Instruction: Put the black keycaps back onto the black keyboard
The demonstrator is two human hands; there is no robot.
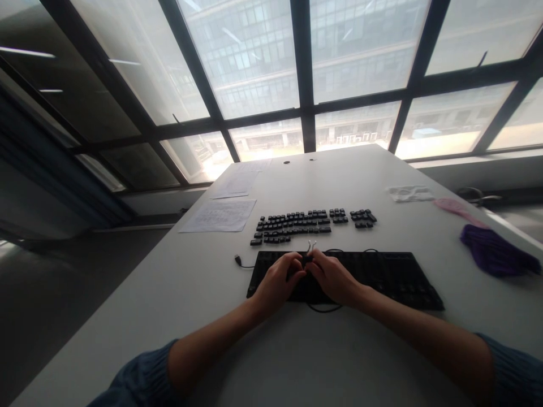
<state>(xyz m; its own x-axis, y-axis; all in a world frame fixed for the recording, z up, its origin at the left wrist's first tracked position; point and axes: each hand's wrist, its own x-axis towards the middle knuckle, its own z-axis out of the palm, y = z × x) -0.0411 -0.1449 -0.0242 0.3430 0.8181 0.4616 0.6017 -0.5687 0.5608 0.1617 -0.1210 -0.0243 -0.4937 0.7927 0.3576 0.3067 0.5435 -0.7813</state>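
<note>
At far left, beside the window frames, a blue curtain [55,164]. Next, the slanting left edge of the white table [186,288], with a broad stretch of bare surface inward from its near part. Farther up along that edge, two sheets of paper, the far sheet [237,183] and the near sheet [220,216]. To their right and nearer, a USB plug [238,260], just off the keyboard's left end. Beyond the keyboard's far edge, across a narrow strip of tabletop, loose black keycaps [297,230] in rows and small groups.

Over the left half of the black keyboard [382,277], the left hand [280,277], curled with thumb and fingertips pinched on a small pronged tool [314,245], both metal prongs pointing away. Meeting it there, the right hand [335,277], likewise pinched on the tool; cannot tell whether a keycap sits between the fingertips. Below the near edge of the keyboard, a loop of cable [324,309], then open tabletop between the forearms.

Farther right, past wide white surface, a white cloth [409,194], a pink cloth [456,208] and a purple cloth [498,250], the last near the right edge.
</note>
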